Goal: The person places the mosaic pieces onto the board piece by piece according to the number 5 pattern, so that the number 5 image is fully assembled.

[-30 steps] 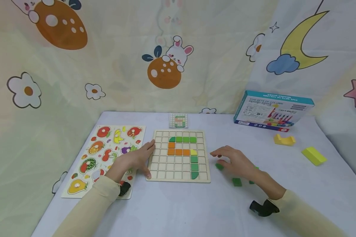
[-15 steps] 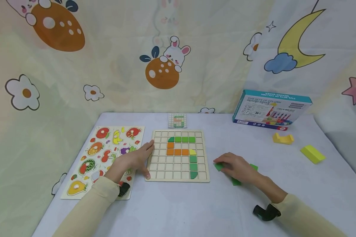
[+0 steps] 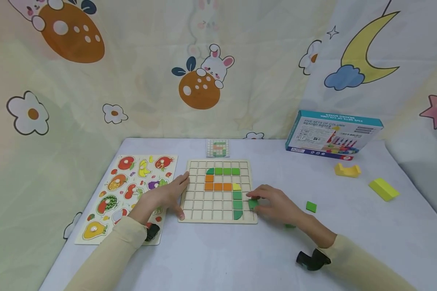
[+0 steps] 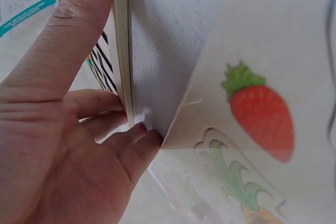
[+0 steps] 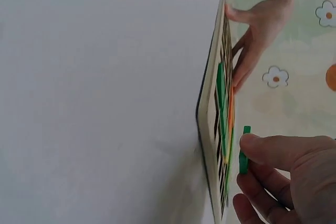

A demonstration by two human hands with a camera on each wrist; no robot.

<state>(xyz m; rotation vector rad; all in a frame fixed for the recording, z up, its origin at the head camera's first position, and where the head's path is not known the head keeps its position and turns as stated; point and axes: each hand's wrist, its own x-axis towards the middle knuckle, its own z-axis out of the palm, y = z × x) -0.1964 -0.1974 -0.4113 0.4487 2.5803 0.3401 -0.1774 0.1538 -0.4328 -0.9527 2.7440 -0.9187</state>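
My right hand (image 3: 276,205) pinches a green tile (image 3: 253,203) between thumb and fingers, over the right edge of a wooden grid board (image 3: 200,218). The right wrist view shows that tile (image 5: 244,156) edge-on at the fingertips. My left hand (image 3: 164,197) rests against the board's left edge, thumb and fingers spread along it. Seen from the left wrist, the left hand (image 4: 79,108) has its thumb at the board's edge and its lower fingers by a fruit-puzzle sheet. Green, orange and yellow tiles (image 3: 218,186) form a figure in the board's cells.
Loose green tiles (image 3: 311,207) lie right of the board, one partly hidden under the right hand. A small pattern card (image 3: 217,148) lies behind the board. The fruit puzzle (image 3: 98,230) is at left. Yellow blocks (image 3: 384,190) and a box (image 3: 335,135) stand at right.
My right hand reached down to a green tile on the table, took hold of it and carried it left to the board's right edge. The left hand stays at the board.
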